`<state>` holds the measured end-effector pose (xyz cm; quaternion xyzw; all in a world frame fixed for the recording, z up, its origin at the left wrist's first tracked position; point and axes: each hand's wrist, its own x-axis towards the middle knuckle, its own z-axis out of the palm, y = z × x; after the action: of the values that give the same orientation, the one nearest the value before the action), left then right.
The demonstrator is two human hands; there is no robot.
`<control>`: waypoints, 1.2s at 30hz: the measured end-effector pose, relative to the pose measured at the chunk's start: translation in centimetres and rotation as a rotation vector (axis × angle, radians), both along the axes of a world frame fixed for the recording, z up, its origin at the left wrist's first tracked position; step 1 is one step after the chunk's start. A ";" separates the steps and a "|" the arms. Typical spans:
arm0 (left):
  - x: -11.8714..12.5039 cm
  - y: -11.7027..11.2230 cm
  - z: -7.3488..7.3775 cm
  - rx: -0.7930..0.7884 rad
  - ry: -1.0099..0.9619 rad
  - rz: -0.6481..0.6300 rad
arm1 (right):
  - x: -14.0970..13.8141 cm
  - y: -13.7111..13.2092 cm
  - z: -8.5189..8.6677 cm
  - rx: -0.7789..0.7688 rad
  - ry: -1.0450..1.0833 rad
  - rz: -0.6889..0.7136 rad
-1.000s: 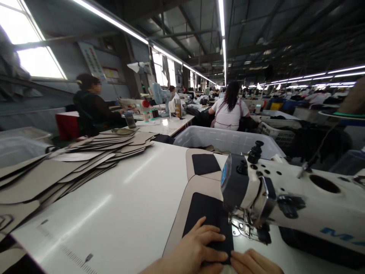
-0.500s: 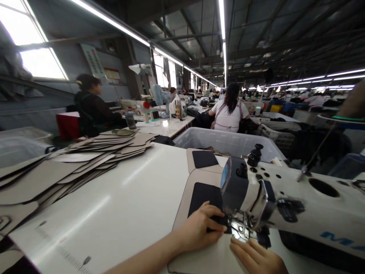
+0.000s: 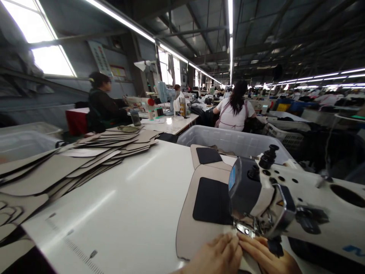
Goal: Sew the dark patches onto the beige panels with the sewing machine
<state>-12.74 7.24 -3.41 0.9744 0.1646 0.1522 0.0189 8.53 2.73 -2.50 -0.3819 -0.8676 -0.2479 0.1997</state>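
Observation:
A beige panel (image 3: 188,224) with a black patch (image 3: 212,199) lies flat on the white table (image 3: 137,205), running under the head of a white sewing machine (image 3: 285,201). My left hand (image 3: 216,255) presses on the panel's near edge just in front of the needle area. My right hand (image 3: 268,257) touches it, fingertips meeting under the machine's presser foot. A second beige panel with a black patch (image 3: 208,156) lies beyond, at the table's far edge.
A fanned stack of beige cut panels (image 3: 76,160) covers the table's left side. A grey plastic bin (image 3: 236,140) stands behind the machine. Two other people sit at workstations farther back, one at left (image 3: 102,102), one in white (image 3: 236,108).
The panel has fed away from me under the machine; the black patch now lies past my hands. Both hands have come together at the panel's near edge.

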 end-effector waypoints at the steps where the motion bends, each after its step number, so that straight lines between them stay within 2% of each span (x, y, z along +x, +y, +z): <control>1: 0.1 -0.1 -0.1 -0.004 0.002 0.002 | -0.1 0.0 0.3 0.003 0.010 0.008; 3: 0.0 0.0 0.3 -0.048 0.008 -0.031 | -0.1 -0.1 0.4 -0.016 0.024 0.013; 7: -0.8 1.2 2.2 -0.150 0.012 -0.126 | 0.0 -0.2 -0.1 -0.068 0.059 -0.003; 10: -1.3 2.5 3.1 -0.218 -0.021 -0.200 | 0.0 -0.2 -0.1 -0.041 0.074 0.001; 16: -1.5 6.4 3.7 -0.400 -0.066 -0.363 | 0.3 -0.4 0.3 -0.069 -0.060 -0.016; 19: -1.3 8.0 4.0 -0.465 -0.086 -0.388 | 0.4 -0.5 0.2 -0.070 -0.090 0.006; 23: -1.1 8.9 4.1 -0.497 -0.121 -0.354 | 0.4 -0.4 -0.2 -0.037 -0.188 0.024; 26: -1.0 8.7 4.0 -0.458 -0.137 -0.301 | 0.4 -0.2 -0.5 -0.012 -0.275 0.012; 36: -0.8 5.0 2.3 -0.223 -0.061 0.026 | 0.8 0.0 -1.4 0.066 -0.351 0.036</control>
<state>-13.54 12.28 -1.14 0.9589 0.1926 0.1630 0.1301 9.34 2.76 -3.92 -0.3106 -0.8872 -0.3355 0.0618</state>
